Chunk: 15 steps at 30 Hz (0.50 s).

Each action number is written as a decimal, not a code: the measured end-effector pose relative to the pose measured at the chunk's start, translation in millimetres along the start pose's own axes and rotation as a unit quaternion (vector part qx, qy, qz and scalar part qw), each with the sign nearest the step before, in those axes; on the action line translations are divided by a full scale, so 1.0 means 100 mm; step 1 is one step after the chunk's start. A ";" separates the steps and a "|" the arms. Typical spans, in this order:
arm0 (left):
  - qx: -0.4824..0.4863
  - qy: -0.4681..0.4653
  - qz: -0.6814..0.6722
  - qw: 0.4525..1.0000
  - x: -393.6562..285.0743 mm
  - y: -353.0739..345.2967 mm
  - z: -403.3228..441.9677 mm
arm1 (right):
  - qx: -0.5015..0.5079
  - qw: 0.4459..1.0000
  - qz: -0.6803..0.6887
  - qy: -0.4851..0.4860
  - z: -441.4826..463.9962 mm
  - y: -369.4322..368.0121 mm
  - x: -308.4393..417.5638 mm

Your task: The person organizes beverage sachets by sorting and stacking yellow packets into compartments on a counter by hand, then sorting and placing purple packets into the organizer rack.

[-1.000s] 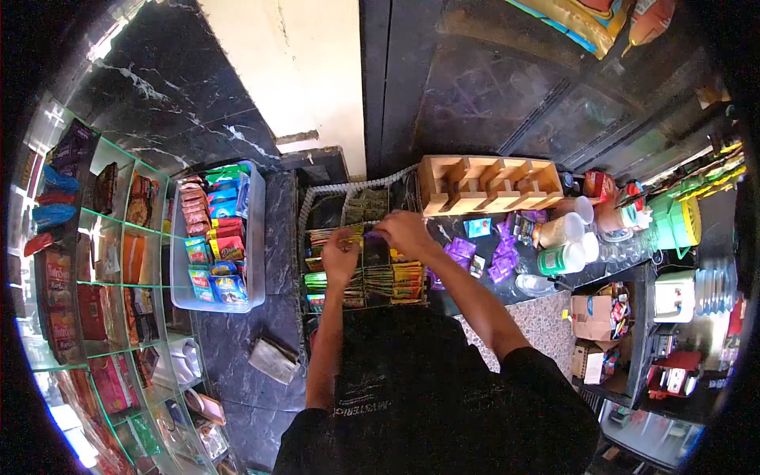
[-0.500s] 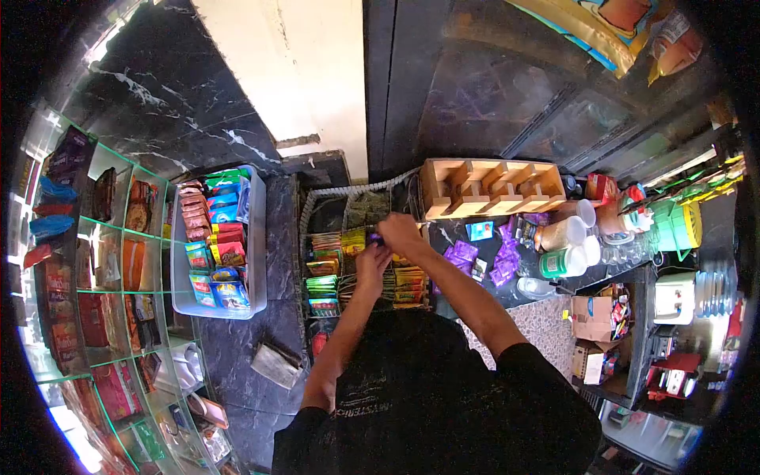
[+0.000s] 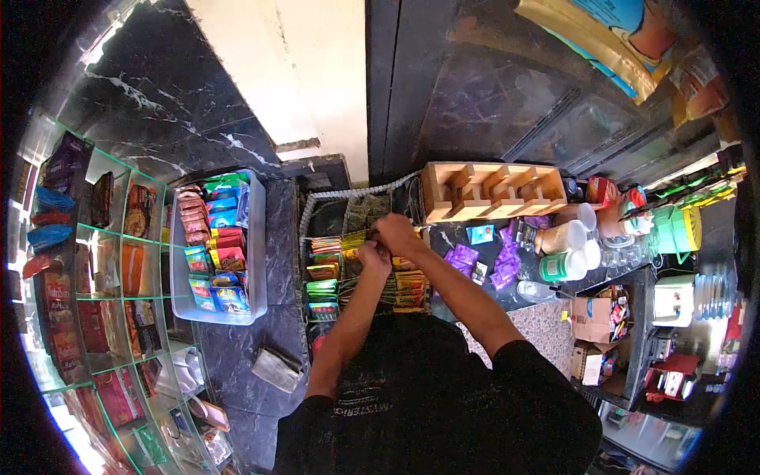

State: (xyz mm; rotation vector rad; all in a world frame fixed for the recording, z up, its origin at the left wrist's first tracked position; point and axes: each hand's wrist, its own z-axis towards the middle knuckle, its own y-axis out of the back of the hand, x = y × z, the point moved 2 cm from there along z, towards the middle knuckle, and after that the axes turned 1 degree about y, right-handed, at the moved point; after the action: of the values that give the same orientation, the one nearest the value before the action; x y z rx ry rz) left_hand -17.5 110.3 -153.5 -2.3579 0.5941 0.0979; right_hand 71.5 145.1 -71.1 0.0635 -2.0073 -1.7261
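Observation:
My left hand (image 3: 374, 256) and my right hand (image 3: 397, 235) meet over the far middle of a rope-edged basket (image 3: 360, 191). Both have their fingers closed and pressed together; whatever is between them is hidden by the fingers. Upright sachets fill the basket in rows: green sachets (image 3: 322, 288) at the near left, orange and yellow sachets (image 3: 410, 286) on the right beside my right forearm. Right of the basket, purple sachets (image 3: 503, 265) lie loose on the dark counter.
A clear plastic bin (image 3: 258, 261) of coffee and drink sachets stands on the left. A wooden divided box (image 3: 443, 207) sits behind the purple sachets, with lidded jars (image 3: 564, 264) to its right. Glass shelves (image 3: 107, 297) line the far left. A grey-white block (image 3: 277, 369) lies on the counter.
Both hands stay together over the basket, my left hand turned and drawn slightly nearer my right. A bit of purple that showed at the fingertips is now hidden.

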 end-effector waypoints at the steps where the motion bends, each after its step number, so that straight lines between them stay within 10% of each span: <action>1: 0.019 -0.005 0.011 1.000 -0.01 0.02 -0.01 | 0.001 1.000 -0.001 -0.001 0.00 0.01 -0.02; 15: -0.050 -0.026 0.038 0.998 0.06 0.02 -0.03 | -0.047 0.986 0.118 -0.105 -0.07 0.29 -0.16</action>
State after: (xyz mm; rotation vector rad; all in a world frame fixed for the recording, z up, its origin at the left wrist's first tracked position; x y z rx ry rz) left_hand -13.6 105.1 -153.7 -2.4215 0.6683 0.2289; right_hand 96.7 149.9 -48.3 -0.3877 -1.9823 -1.7285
